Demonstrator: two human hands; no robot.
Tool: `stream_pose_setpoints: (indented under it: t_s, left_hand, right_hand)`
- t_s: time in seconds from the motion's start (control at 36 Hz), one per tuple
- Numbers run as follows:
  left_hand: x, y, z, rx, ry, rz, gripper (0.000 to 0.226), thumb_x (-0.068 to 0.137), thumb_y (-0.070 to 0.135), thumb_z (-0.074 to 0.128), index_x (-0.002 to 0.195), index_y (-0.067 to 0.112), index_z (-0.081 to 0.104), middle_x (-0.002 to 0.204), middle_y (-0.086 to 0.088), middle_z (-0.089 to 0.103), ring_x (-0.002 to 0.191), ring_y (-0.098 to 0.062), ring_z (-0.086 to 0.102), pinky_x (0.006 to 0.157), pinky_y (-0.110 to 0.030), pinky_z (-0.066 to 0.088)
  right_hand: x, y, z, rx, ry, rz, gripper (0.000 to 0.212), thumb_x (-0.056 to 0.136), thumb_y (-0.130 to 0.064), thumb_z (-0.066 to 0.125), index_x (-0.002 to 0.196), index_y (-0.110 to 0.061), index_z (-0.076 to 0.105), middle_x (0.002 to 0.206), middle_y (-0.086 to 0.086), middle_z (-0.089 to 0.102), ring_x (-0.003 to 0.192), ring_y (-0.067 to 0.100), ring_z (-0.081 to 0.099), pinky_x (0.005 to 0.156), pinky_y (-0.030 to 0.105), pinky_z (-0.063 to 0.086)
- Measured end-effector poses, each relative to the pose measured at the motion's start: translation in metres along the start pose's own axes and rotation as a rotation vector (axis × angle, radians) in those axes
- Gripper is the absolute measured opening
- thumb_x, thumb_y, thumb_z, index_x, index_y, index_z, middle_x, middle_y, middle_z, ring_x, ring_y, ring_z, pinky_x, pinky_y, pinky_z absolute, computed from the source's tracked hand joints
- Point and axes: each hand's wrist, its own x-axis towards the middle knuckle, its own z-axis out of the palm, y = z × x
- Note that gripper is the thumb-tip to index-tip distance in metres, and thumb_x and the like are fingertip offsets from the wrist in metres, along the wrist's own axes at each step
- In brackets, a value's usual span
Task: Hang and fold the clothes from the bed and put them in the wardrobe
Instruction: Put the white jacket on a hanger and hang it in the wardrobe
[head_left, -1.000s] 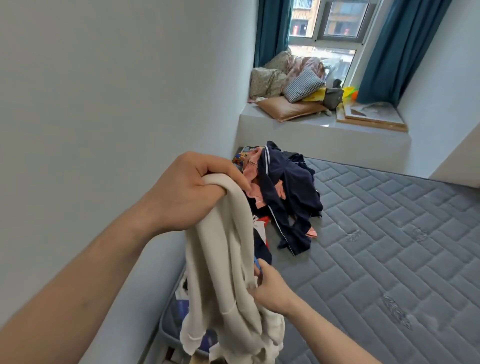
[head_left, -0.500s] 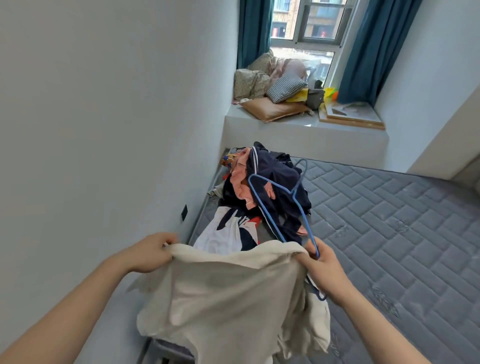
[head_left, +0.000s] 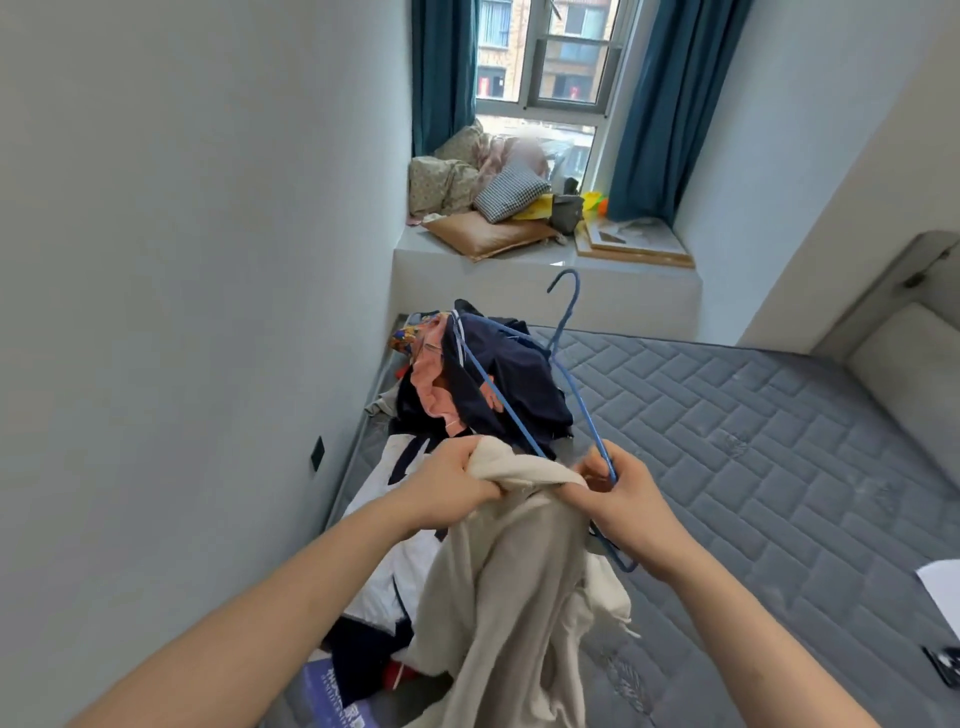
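At lower centre, the left hand (head_left: 457, 488) bunches the cream garment (head_left: 514, 597) over the bed (head_left: 753, 467), fingers clamped, while the right hand (head_left: 631, 501) grips garment and blue hanger (head_left: 571, 395), seemingly to thread it.

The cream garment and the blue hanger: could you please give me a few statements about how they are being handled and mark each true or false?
1. The left hand grips the cream garment. True.
2. The blue hanger lies flat on the mattress. False: the right hand holds it up.
3. The hanger's hook points toward the window. True.
4. The pile of clothes sits on the window ledge. False: it lies on the mattress.
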Motion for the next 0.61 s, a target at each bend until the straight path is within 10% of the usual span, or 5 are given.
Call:
stream_pose_setpoints:
  t_s: [0.14,0.25,0.33,0.44,0.61]
  left_hand:
    - [0.011,0.037,-0.011,0.059,-0.061,0.21,0.034,0.083,-0.007,0.06,0.095,0.023,0.072,0.092,0.005,0.074,0.085,-0.007,0.064,0.084,-0.037,0.055]
    - [0.013,0.07,-0.01,0.099,-0.163,0.327,0.036,0.086,-0.009,0.055,0.108,0.013,0.071,0.106,-0.005,0.075,0.097,-0.009,0.067,0.094,-0.037,0.054]
    - [0.014,0.091,-0.013,0.088,-0.221,0.383,0.036,0.083,-0.013,0.053,0.107,0.008,0.069,0.104,-0.009,0.073,0.095,-0.009,0.063,0.092,-0.035,0.053]
    - [0.015,0.117,-0.018,0.08,-0.301,0.44,0.036,0.083,-0.019,0.054,0.107,0.003,0.069,0.108,-0.018,0.07,0.096,-0.01,0.063,0.091,-0.038,0.054]
    - [0.015,0.144,-0.032,0.146,-0.431,0.441,0.034,0.086,-0.018,0.055,0.109,0.003,0.07,0.103,-0.005,0.074,0.096,-0.009,0.067,0.088,-0.03,0.054]
  right_hand:
    - [-0.023,0.043,-0.029,0.033,0.115,0.141,0.052,0.077,0.009,0.079,0.08,-0.013,0.031,0.107,0.008,0.076,0.088,0.023,0.071,0.075,0.033,0.057]
    - [-0.042,0.081,-0.037,-0.096,0.128,0.233,0.05,0.066,-0.015,0.094,0.084,-0.022,0.048,0.117,-0.011,0.073,0.114,0.01,0.066,0.096,0.044,0.054]
    - [-0.045,0.1,-0.026,-0.152,0.108,0.265,0.07,0.049,-0.047,0.098,0.098,-0.022,0.055,0.124,-0.022,0.066,0.12,-0.007,0.057,0.104,0.035,0.045]
    - [-0.037,0.111,-0.006,-0.118,0.075,0.242,0.069,0.063,-0.034,0.096,0.102,-0.006,0.046,0.133,-0.032,0.051,0.118,-0.029,0.038,0.094,0.016,0.041]
    - [0.002,0.078,-0.001,-0.066,0.05,0.14,0.052,0.068,-0.015,0.09,0.112,-0.022,0.063,0.108,-0.006,0.074,0.104,0.013,0.07,0.097,0.043,0.055]
